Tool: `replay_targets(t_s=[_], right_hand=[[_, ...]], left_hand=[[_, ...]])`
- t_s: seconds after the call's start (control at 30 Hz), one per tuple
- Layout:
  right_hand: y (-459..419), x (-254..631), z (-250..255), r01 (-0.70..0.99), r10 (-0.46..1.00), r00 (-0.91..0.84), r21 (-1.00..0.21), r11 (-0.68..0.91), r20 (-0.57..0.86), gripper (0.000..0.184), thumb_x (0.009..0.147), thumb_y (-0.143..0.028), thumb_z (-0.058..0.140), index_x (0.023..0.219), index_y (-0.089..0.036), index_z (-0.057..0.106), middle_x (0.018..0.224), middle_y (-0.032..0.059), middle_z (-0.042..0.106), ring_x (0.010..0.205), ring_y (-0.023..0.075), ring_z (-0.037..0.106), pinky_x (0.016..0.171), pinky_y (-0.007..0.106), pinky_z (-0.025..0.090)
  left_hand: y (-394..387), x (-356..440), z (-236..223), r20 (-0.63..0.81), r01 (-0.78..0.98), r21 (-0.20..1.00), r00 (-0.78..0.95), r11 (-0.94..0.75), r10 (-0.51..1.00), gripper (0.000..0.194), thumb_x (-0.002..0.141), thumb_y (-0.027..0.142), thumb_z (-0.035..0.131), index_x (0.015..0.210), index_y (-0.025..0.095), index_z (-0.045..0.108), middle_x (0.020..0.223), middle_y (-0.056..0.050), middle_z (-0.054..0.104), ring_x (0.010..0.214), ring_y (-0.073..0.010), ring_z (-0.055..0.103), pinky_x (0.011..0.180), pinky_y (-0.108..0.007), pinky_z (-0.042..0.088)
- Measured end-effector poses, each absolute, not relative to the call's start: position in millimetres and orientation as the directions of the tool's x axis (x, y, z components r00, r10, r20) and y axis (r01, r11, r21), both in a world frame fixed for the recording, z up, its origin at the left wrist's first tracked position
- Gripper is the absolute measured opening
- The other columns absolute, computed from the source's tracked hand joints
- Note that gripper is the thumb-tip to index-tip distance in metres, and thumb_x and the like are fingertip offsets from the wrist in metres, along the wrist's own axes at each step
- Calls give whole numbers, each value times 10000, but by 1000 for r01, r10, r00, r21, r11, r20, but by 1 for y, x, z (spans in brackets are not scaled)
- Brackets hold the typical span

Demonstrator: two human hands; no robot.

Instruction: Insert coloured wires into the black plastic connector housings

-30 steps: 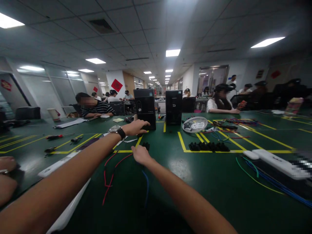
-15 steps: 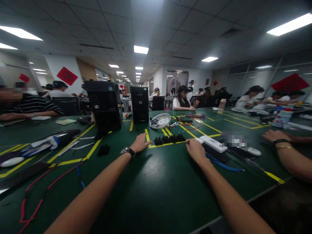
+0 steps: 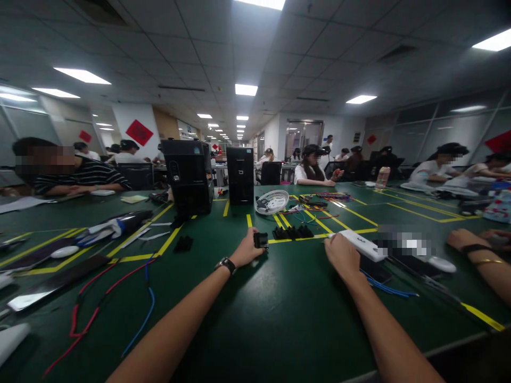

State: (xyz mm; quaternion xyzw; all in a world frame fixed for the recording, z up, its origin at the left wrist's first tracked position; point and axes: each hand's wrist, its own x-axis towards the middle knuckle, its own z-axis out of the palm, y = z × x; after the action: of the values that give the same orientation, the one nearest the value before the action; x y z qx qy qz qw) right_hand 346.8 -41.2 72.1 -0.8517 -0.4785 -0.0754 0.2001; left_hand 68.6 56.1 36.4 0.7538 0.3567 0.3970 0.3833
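Observation:
My left hand (image 3: 244, 249) is closed on a small black block-shaped part (image 3: 261, 240), held by its left side just above the green table. Just beyond it, several similar black parts (image 3: 293, 232) stand in a row along yellow tape. My right hand (image 3: 343, 255) rests on the table with fingers curled down and mostly hidden; whatever they hold, if anything, does not show. Right beside that hand lies a white power-strip-like box (image 3: 364, 245), with blue wires (image 3: 389, 286) near the wrist. Another black part (image 3: 183, 243) lies apart on the left.
Two black computer towers (image 3: 187, 178) (image 3: 240, 175) stand at the back. A white basket (image 3: 272, 202) and loose coloured wires (image 3: 327, 197) lie behind the row. Red wire (image 3: 93, 314) trails at left. Another person's hand (image 3: 463, 239) rests at far right.
My left hand has closed on a black part from the row's left end and drawn it slightly nearer. My right hand stays beside the white box. The view has turned a little left.

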Motion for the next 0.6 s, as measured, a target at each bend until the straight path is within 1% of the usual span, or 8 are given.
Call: replay_targets(t_s=[0.07,0.13,0.2,0.3,0.37,0.47,0.53,0.6], right_hand=[[-43,339,78,837,753,533,-372,-401,387,351,891,-313,303,1013,-113,564,859,156,639,789,262,612,649,331,410],[-42,319,84,851,772,471,-450,-271,426,321,882,-270,292,1042,-120,526,760,105,623,707,233,597,621,303,382],[-42,288,89,863,816,334,-501,-63,472,293,878,-247,290,1040,-130,504,708,64,598,650,206,575,602,279,362],[-42,229,93,814,855,62,-522,255,515,263,887,-250,293,1000,-153,509,675,26,572,597,176,550,568,252,339],[-43,193,91,770,853,-84,-510,384,515,256,884,-243,312,1006,-153,519,636,9,558,567,167,538,549,244,325],[-44,155,78,734,828,-175,-489,470,533,283,885,-225,326,1069,-145,526,615,2,563,545,161,538,543,243,320],[-45,143,65,739,818,-180,-473,479,546,306,893,-222,325,1111,-141,523,615,3,571,529,160,540,541,246,323],[-49,141,51,753,808,-204,-439,491,553,319,898,-223,326,1138,-138,518,615,3,577,514,158,542,541,248,330]], left_hand=[[31,58,38,277,-52,958,416,-281,866,568,646,199,706,1072,228,331,941,-46,595,726,-152,627,723,-325,488],[7,48,40,223,-290,951,397,-109,890,610,656,128,697,1082,254,279,1066,-89,584,805,-169,658,775,-356,498],[-11,37,43,183,-430,903,382,-1,906,646,650,51,684,1099,264,271,1167,-126,552,885,-196,664,838,-380,488],[-22,20,47,134,-530,845,347,76,928,708,626,-27,668,1145,273,291,1181,-124,553,922,-208,663,893,-382,476],[-19,9,48,120,-598,797,289,81,950,710,618,-54,649,1152,270,311,1129,-99,582,920,-201,665,911,-374,473],[-9,-6,48,110,-704,708,191,58,975,543,678,-11,584,1104,244,364,1034,-76,620,900,-195,669,887,-372,489],[-6,-13,48,100,-755,653,161,57,982,373,752,76,530,1068,223,396,999,-84,634,893,-204,669,842,-381,508],[-5,-18,49,77,-780,621,153,72,985,248,811,163,483,1047,204,418,976,-104,642,881,-220,670,787,-383,524]])
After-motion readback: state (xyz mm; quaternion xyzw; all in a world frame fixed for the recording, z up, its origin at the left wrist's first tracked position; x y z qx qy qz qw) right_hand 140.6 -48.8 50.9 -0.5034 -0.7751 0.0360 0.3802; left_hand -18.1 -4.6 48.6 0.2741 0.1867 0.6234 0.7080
